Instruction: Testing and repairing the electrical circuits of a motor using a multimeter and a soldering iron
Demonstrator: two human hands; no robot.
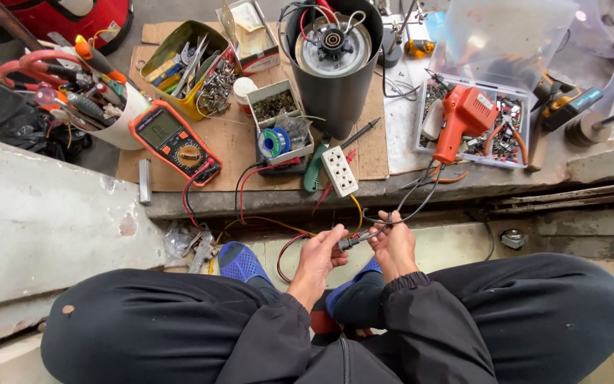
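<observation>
Black plug (349, 242) lies roughly level between both hands, long axis left-right, its cord (399, 213) running up-right. Left hand (318, 259) fingertips pinch its left end; right hand (392, 245) fingers close around the cord end. It hangs above the lap, below a rough concrete ledge (463, 181) with worn cardboard (232, 139), white socket strip (339, 171), orange meter (172, 139).

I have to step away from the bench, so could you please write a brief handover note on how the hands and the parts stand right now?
Left hand and right hand: both pinch a small black plug on thin black wires, held over the lap.
The wires loop up toward the orange soldering gun lying in the clear parts box.
White socket strip sits at the bench edge, nothing plugged in.
Orange multimeter lies on the cardboard, its leads trailing off the edge.
Black motor canister stands behind, top open.
Whether any soldering is done cannot be told.
</observation>
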